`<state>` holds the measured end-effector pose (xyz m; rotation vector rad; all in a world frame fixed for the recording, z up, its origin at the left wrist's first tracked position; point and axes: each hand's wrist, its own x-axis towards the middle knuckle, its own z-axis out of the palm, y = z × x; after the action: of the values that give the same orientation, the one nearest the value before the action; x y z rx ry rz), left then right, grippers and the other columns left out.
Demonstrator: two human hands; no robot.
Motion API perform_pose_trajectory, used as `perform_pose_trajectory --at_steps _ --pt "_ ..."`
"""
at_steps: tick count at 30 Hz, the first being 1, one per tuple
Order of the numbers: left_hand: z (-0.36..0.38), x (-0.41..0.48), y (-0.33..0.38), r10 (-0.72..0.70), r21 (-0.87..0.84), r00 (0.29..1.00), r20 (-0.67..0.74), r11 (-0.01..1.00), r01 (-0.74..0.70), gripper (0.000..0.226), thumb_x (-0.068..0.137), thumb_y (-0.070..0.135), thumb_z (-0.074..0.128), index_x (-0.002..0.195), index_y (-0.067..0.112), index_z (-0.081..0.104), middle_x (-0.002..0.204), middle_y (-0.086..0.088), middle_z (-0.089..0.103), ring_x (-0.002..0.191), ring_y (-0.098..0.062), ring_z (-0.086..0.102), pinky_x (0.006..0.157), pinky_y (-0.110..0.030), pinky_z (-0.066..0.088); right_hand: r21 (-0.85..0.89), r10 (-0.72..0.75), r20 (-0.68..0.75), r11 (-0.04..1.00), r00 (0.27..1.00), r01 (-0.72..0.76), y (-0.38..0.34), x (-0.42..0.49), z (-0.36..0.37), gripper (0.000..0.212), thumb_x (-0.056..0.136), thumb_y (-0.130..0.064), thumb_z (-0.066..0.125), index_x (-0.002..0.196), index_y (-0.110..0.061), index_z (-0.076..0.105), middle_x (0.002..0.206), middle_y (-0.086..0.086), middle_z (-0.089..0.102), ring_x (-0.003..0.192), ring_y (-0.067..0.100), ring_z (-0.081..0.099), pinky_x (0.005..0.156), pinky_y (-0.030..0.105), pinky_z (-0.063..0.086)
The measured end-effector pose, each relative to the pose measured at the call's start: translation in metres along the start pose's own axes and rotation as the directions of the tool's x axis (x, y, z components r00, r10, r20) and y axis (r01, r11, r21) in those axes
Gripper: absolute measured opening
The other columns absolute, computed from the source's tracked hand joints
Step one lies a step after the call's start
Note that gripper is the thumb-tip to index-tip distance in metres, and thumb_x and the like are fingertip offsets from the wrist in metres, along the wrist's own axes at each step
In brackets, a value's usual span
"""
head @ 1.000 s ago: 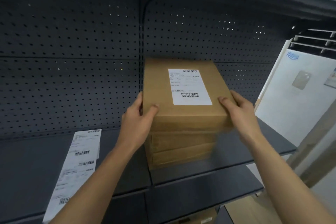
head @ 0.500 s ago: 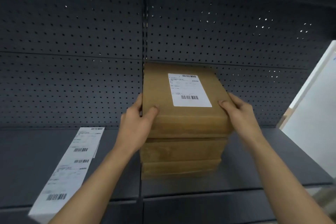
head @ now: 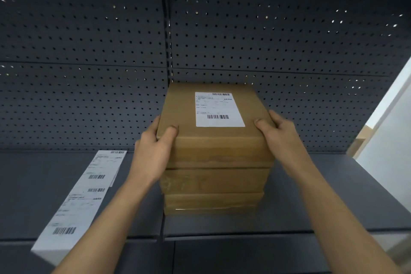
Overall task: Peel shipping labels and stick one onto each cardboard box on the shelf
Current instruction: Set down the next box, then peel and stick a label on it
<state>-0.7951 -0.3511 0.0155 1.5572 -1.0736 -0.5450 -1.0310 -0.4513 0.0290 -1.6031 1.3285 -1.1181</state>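
Three cardboard boxes stacked on dark shelf (head: 333, 196), against pegboard back (head: 89, 73). Top box (head: 213, 140) carries a white shipping label (head: 219, 110) on its upper face. Left hand (head: 153, 153) clamps the top box's left front corner, thumb on top, fingers curled around the side. Right hand (head: 280, 135) grips the right front corner the same way. Label strip (head: 82, 198) lies flat on shelf, left of the stack, untouched.

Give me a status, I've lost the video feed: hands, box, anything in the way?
Left hand and right hand grip the top box of a three-high stack. Label stuck on top. Label strip lies left on the shelf, clear of the stack.
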Motion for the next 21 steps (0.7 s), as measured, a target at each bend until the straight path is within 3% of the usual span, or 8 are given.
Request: perform_pose_trajectory --at_steps 2,5,8,14,16,17,19,21 --pt "0.000 0.000 0.002 -0.019 0.011 1.000 -0.010 1.000 0.020 0.016 0.095 0.038 0.051 0.099 0.038 0.066 0.084 0.022 0.070 0.092 0.001 0.060 0.078 -0.024 0.045 -0.026 0.011 0.011 1.000 1.000 -0.010 -0.003 0.000 -0.001 0.089 0.072 -0.063 0.059 0.149 -0.019 0.041 0.137 -0.007 0.058 0.120 0.014 0.057 0.106 0.039 0.045" --pt "-0.001 0.001 0.006 -0.036 0.023 0.999 -0.003 0.999 0.036 0.016 0.096 0.038 0.051 0.097 0.034 0.066 0.087 0.016 0.070 0.092 -0.001 0.059 0.075 -0.023 0.044 -0.008 0.010 0.043 1.000 0.999 -0.010 0.000 0.005 -0.002 0.071 0.092 -0.044 0.060 0.152 -0.015 0.035 0.137 -0.011 0.051 0.115 0.007 0.051 0.097 0.027 0.040" --pt "-0.005 0.002 0.009 -0.070 0.036 0.997 0.019 0.997 0.069 0.019 0.095 0.040 0.052 0.097 0.028 0.067 0.089 0.012 0.069 0.090 -0.007 0.061 0.069 -0.027 0.043 -0.036 0.017 0.036 0.999 0.999 -0.015 0.002 0.007 -0.003 0.072 0.096 -0.039 0.059 0.155 -0.013 0.027 0.147 -0.006 0.044 0.115 0.006 0.043 0.093 0.024 0.034" --pt "-0.013 0.009 0.021 -0.151 0.115 0.986 0.071 0.983 0.142 0.022 0.093 0.045 0.056 0.092 0.026 0.068 0.098 0.003 0.071 0.097 -0.019 0.065 0.080 -0.033 0.049 -0.141 -0.031 0.034 0.989 0.999 0.035 -0.010 -0.004 -0.006 0.065 0.097 -0.038 0.056 0.154 -0.017 0.031 0.120 -0.011 0.050 0.100 0.006 0.048 0.082 0.019 0.037" --pt "-0.015 0.011 0.024 -0.146 0.129 0.988 0.058 0.982 0.137 0.026 0.090 0.048 0.058 0.101 0.028 0.069 0.116 0.004 0.069 0.109 -0.019 0.063 0.096 -0.038 0.048 -0.276 -0.127 0.001 0.953 0.992 0.122 -0.016 -0.012 -0.006 0.058 0.098 -0.037 0.055 0.150 -0.019 0.039 0.113 -0.010 0.056 0.096 0.009 0.059 0.073 0.013 0.040" --pt "-0.016 0.011 0.025 -0.133 0.128 0.991 0.031 0.983 0.128 0.030 0.089 0.048 0.059 0.108 0.027 0.069 0.128 0.006 0.065 0.117 -0.018 0.059 0.104 -0.038 0.044 -0.331 -0.194 -0.019 0.927 0.981 0.177 -0.019 -0.014 -0.005 0.054 0.098 -0.035 0.055 0.148 -0.018 0.043 0.116 -0.004 0.060 0.106 0.013 0.060 0.077 0.010 0.041" --pt "-0.020 0.007 0.027 -0.090 0.161 0.995 -0.044 0.982 0.096 0.039 0.093 0.041 0.058 0.126 0.021 0.063 0.131 0.003 0.061 0.123 -0.018 0.053 0.103 -0.031 0.038 -0.415 -0.349 -0.032 0.857 0.937 0.305 -0.025 -0.018 -0.001 0.050 0.098 -0.033 0.054 0.144 -0.015 0.048 0.139 0.005 0.055 0.128 0.019 0.050 0.095 0.017 0.035" --pt "-0.027 -0.003 0.029 -0.039 0.232 0.993 -0.115 0.971 0.065 0.047 0.095 0.037 0.056 0.137 0.016 0.057 0.127 -0.001 0.064 0.123 -0.019 0.053 0.100 -0.028 0.037 -0.468 -0.478 0.028 0.770 0.878 0.434 -0.035 -0.023 0.009 0.045 0.098 -0.031 0.054 0.140 -0.013 0.053 0.144 0.005 0.051 0.131 0.019 0.047 0.099 0.020 0.031"
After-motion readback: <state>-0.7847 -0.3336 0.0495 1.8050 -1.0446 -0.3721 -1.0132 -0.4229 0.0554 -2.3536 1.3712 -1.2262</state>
